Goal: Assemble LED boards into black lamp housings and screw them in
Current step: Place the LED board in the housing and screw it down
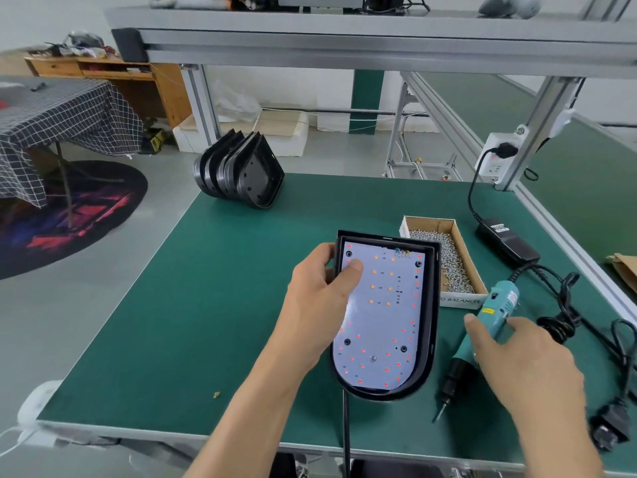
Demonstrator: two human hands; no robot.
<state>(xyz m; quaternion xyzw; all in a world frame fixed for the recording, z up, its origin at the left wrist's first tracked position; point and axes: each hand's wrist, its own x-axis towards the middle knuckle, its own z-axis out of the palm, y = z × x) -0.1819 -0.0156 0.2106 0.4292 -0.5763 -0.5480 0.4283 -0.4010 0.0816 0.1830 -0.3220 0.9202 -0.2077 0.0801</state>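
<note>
- Directly in front of the person, a black lamp housing lies flat on the green worktop, straight end away from them and rounded end toward them
- Inside it sits a white LED board dotted with red and orange LEDs; one screw seems to be in near the rounded end, and four dark holes near the corners look unfilled
- The left hand holds the housing's left wall, fingers curled outside and thumb pressed on the board near its far left corner
- The right hand is closing its grip around a teal electric screwdriver lying just right of the housing; fingers curl over the barrel, though how firm the hold is cannot be told
- The screwdriver's long axis runs almost parallel to the housing, bit pointing toward the person, so it must swing left and tip upright to reach the board
- A cardboard box of screws touches the housing's far right side, nearer the right hand
- Printed on the box front, partly hidden, is "G BALANCER"; the yellow label on the screwdriver is too small to read
- Empty housings are stacked at the worktop's far left edge
</note>
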